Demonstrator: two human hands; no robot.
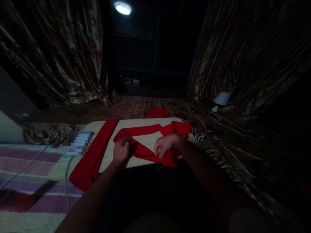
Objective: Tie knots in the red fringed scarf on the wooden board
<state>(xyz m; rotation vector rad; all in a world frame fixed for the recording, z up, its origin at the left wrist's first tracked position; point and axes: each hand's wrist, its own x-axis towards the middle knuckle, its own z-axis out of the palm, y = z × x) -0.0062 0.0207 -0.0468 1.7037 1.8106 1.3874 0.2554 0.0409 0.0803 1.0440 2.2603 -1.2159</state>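
Observation:
A long red cloth strip lies bent on a small light wooden table. My left hand is closed on the strip near its left bend. My right hand pinches the same strip at the table's near edge, where the cloth bunches and hangs over. A second red strip runs diagonally across the table's left side and droops off its front corner. Another small red cloth piece lies on the floor beyond the table.
A blurred flat object with a cable sits at the table's left. A striped rug covers the floor on the left. Shiny patterned curtains hang on both sides. A small white lamp stands at the right. A ceiling light glows above.

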